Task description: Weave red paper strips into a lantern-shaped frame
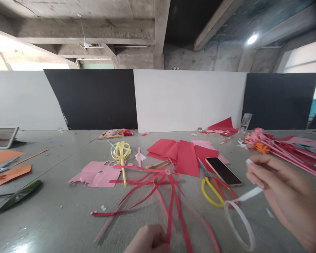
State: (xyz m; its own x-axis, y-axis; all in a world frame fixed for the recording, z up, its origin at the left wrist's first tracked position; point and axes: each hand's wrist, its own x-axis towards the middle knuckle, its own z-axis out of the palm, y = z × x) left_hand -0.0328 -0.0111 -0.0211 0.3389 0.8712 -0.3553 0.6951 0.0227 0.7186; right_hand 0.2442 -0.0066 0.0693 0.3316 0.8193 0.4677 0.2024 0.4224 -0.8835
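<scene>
At the bottom middle, my left hand (149, 240) is closed, its fingers curled on the end of a red paper strip (170, 214). That strip belongs to a spread of several narrow red strips that meet at a small round pink centre (168, 172) and fan out over the table. Raised on the right, my right hand (281, 189) pinches a thin white tape strip (243, 223), which hangs down in a loose curl. A small white bit shows at its fingertips. Scissors (212, 191) with yellow and orange handles lie left of this hand, beside a phone (223, 171).
Red paper sheets (186, 158) lie behind the strips. A yellow paper-strip ball on a stem (122, 154) stands by cut pink paper (96, 174). Orange paper (10, 175) and a green leaf shape (19, 196) are at left, pink and red strips (287, 151) at right. Panels (189, 102) line the back.
</scene>
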